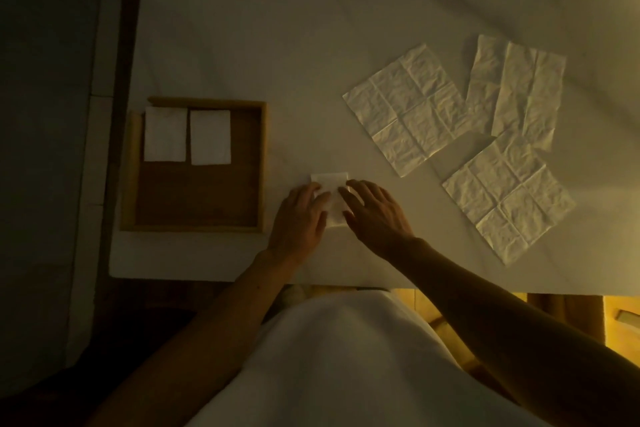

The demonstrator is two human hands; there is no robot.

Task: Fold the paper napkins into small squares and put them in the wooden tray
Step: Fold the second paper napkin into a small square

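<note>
A small folded white napkin (331, 184) lies on the white table just right of the wooden tray (264, 163). My left hand (300, 218) presses its left side with flat fingers. My right hand (375, 215) presses its right side, fingers spread. The lower part of the napkin is hidden between my hands. Two folded napkins, one (165, 133) beside the other (210, 137), lie side by side in the tray's far left part. Unfolded creased napkins lie to the right: one (405, 107) nearest the middle, one (509, 194) closer to me.
Two more unfolded napkins (530, 94) overlap at the far right. The table's near edge (207, 276) runs just below my wrists, its left edge past the tray. White cloth covers my lap. A dark floor lies to the left.
</note>
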